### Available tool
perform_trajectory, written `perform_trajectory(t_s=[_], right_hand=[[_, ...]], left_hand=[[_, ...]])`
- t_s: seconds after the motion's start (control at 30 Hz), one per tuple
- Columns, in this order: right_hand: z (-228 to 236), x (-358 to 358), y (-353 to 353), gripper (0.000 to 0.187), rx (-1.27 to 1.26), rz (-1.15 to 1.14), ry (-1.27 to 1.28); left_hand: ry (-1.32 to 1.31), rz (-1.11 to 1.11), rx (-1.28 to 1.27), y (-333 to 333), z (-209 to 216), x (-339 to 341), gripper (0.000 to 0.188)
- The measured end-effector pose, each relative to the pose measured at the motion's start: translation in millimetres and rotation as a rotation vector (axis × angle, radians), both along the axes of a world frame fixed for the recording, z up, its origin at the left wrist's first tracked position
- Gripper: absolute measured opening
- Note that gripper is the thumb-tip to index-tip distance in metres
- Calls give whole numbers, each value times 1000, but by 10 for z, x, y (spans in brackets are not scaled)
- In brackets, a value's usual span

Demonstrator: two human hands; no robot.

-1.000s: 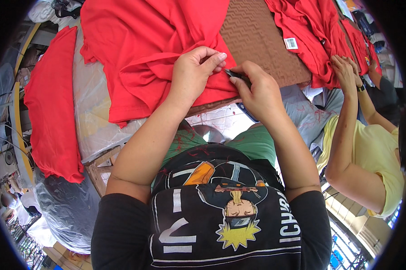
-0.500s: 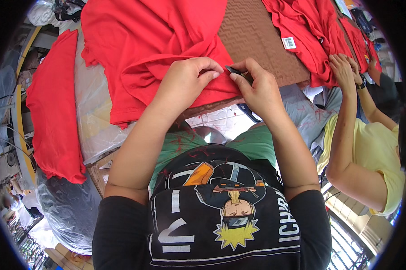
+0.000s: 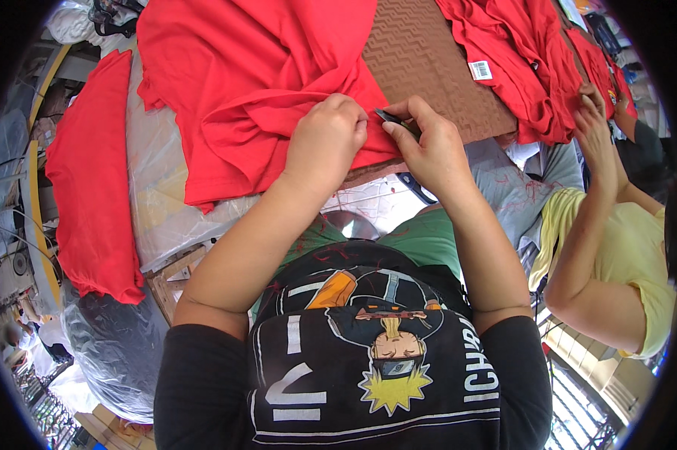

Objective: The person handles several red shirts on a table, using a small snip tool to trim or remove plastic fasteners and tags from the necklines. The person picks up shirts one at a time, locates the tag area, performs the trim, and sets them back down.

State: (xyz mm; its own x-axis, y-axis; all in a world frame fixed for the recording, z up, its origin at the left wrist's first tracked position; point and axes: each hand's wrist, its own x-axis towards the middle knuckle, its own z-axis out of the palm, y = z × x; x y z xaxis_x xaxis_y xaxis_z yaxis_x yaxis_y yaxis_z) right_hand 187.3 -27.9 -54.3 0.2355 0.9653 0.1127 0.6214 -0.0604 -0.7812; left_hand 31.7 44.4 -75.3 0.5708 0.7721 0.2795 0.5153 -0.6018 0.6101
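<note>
A red garment [image 3: 256,67] lies rumpled across the near part of the table, its hem close to the edge. Over its right part, my left hand [image 3: 327,142] is closed with the fingers curled in; what they pinch, if anything, is hidden. Just to its right, my right hand [image 3: 434,142] grips small dark thread snips [image 3: 400,123] between thumb and fingers. Their pointed tip faces my left hand, a small gap away.
A brown textured cover [image 3: 436,75] lies over the table. Another red garment [image 3: 91,180] hangs off the left side, above a plastic-wrapped bundle [image 3: 113,352]. At right, a co-worker in a yellow shirt [image 3: 620,262] is beside more red garments [image 3: 515,60], one with a white label.
My left hand has turned over and curled in, drawing slightly away from the snips. My right hand has hardly moved. The co-worker's hands have lifted off the red garment.
</note>
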Motion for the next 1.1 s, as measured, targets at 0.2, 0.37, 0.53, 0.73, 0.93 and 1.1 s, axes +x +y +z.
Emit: perform_trajectory(t_s=[0.2,0.37,0.53,0.73,0.93,1.1], right_hand=[[11,11,-24,16,-9,31,-28],[-15,15,-26,16,66,80,-86],[66,-6,-41,15,11,114,-177],[60,-54,-45,16,1,95,-290],[42,-100,-24,17,6,51,-363],[-14,-63,-21,18,81,5,-201]], left_hand=[[-166,30,-452,124,-25,-122,14],[-241,33,-595,139,-37,-138,16],[-271,-17,-558,93,-43,-132,18],[-186,-38,-457,70,13,-128,25],[-208,-39,-474,76,0,-129,26],[-201,-47,-453,76,9,-131,27]])
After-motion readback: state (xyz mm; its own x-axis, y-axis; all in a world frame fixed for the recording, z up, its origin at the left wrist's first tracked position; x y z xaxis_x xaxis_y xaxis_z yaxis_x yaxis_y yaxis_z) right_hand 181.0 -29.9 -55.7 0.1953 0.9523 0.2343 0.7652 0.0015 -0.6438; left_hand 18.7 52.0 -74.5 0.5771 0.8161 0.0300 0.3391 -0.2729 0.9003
